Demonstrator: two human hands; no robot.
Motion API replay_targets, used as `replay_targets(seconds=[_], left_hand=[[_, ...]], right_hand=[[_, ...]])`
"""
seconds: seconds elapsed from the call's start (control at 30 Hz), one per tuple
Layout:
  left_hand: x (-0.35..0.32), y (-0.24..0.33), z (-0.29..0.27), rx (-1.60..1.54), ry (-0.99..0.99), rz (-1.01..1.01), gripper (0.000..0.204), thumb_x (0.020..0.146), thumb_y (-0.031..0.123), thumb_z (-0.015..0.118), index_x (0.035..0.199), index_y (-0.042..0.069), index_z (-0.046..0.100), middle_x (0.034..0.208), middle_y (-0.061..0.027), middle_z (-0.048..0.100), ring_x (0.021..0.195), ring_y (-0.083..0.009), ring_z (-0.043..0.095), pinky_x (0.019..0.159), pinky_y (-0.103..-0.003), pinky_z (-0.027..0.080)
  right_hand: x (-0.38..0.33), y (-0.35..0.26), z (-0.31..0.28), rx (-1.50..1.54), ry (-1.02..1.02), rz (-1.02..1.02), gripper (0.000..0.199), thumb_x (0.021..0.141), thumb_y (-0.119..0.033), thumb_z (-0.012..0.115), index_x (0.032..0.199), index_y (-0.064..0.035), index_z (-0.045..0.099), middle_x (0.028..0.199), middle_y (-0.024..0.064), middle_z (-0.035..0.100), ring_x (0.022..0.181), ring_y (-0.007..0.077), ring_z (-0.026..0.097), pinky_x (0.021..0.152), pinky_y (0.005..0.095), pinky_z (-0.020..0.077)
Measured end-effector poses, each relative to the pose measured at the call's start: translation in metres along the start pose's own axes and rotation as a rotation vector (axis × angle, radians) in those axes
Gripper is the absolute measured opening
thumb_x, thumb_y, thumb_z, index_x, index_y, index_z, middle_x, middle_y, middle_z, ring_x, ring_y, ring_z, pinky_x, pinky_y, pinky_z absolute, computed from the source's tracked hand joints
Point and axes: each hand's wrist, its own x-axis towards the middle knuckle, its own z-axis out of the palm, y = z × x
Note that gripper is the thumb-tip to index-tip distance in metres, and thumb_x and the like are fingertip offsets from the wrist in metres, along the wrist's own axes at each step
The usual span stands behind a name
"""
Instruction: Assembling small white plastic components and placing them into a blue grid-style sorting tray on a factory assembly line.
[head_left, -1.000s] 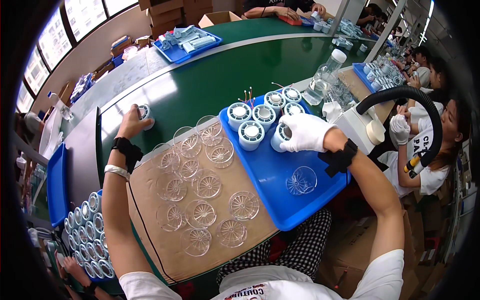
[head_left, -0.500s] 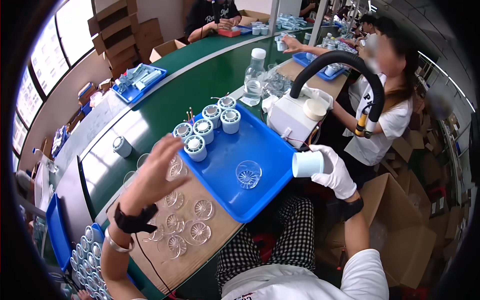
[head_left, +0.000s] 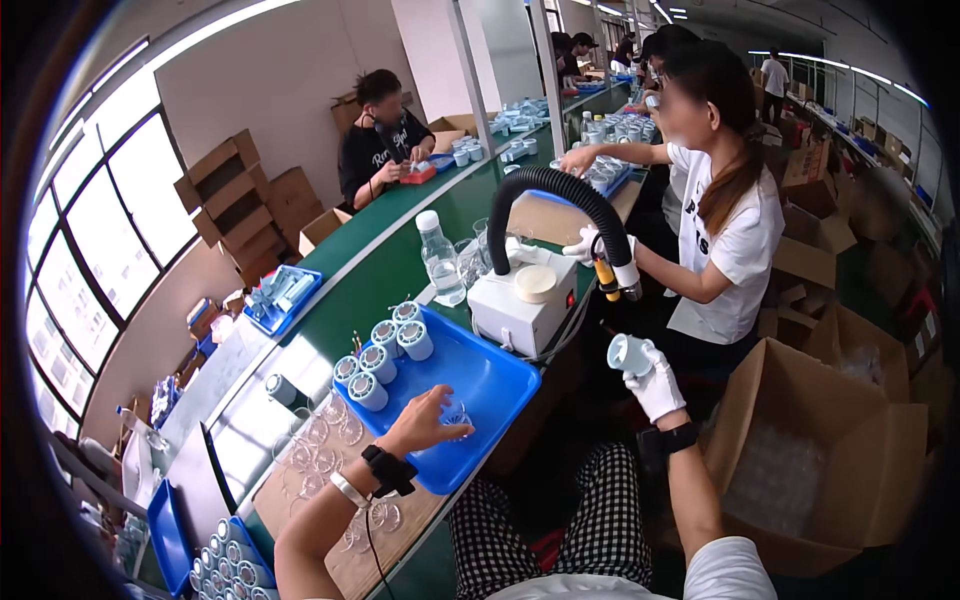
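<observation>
One pale-blue cylindrical housing [head_left: 627, 352] is gripped by the gloved R hand [head_left: 657, 385], out past the bench edge; a floor drop could be caused by the glove slipping, b/c no tray is under it. Fingers of the bare L hand [head_left: 425, 418] are curved, fairly wide, at a clear ribbed cup [head_left: 456, 413] in the blue tray [head_left: 500, 375]; whether it's gripped can't be told. If pinched too hard, it might be cracked. Other clear cups [head_left: 350, 430] are crowded on the brown board [head_left: 290, 503] by the L forearm & could be snagged by the wrist cord [head_left: 373, 548]. Six housings [head_left: 377, 362] are bunched along the tray's far L side, poss. toppled if it's bumped. Beyond, the clear bottle [head_left: 440, 262] could be tipped if the hose unit [head_left: 522, 308] is shoved.
</observation>
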Motion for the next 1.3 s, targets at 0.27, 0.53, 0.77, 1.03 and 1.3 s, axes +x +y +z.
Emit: replay_targets(seconds=[0.27,0.53,0.77,1.03,1.3], left_hand=[[0.055,0.115,0.018,-0.994,-0.254,0.036,0.054,0.078,0.03,0.064,0.119,0.002,0.041,0.104,-0.01,0.053,0.097,-0.0171,0.052,0.083,-0.03,0.044],[0.166,0.179,0.098,-1.085,-0.204,-0.011,0.064,0.074,0.036,0.067,0.119,-0.001,0.041,0.101,-0.0118,0.052,0.094,-0.0186,0.052,0.076,-0.031,0.046],[0.159,0.178,0.174,-1.234,-0.229,0.003,0.056,0.071,0.041,0.067,0.102,-0.003,0.049,0.088,-0.0094,0.055,0.075,-0.0144,0.055,0.063,-0.026,0.047],[-0.007,0.089,0.193,-1.808,-0.111,-0.096,0.045,0.081,0.039,0.058,0.104,0.002,0.048,0.093,-0.0055,0.051,0.083,-0.0128,0.051,0.072,-0.028,0.045],[-0.14,0.028,0.255,-1.989,-0.022,-0.091,0.051,0.081,0.038,0.058,0.114,0.002,0.043,0.103,-0.0072,0.05,0.094,-0.0147,0.049,0.082,-0.03,0.041]], right_hand=[[-0.033,0.016,-0.024,0.575,-0.27,0.193,0.045,0.082,-0.043,0.047,0.1,-0.0023,0.055,0.077,0.0093,0.058,0.048,0.018,0.049,0.042,0.0236,0.0358],[-0.096,0.023,-0.051,0.595,-0.144,0.113,0.046,0.082,-0.042,0.048,0.102,-0.0015,0.056,0.08,0.0112,0.059,0.049,0.0199,0.048,0.044,0.0263,0.0366],[-0.114,0.005,-0.071,0.24,0.001,-0.002,0.039,0.088,-0.029,0.042,0.113,-0.0002,0.05,0.092,0.0095,0.058,0.078,0.0199,0.055,0.066,0.0291,0.0453],[-0.044,-0.009,0.005,-0.528,-0.105,-0.372,0.037,0.086,-0.02,0.048,0.116,0.0008,0.048,0.098,0.0074,0.057,0.084,0.0137,0.057,0.074,0.0239,0.0471],[0.051,0.001,-0.05,-0.249,-0.289,0.104,0.071,0.08,-0.023,0.057,0.138,-0.0182,0.017,0.134,0.0159,0.031,0.097,0.0275,0.051,0.082,0.0366,0.0448]])
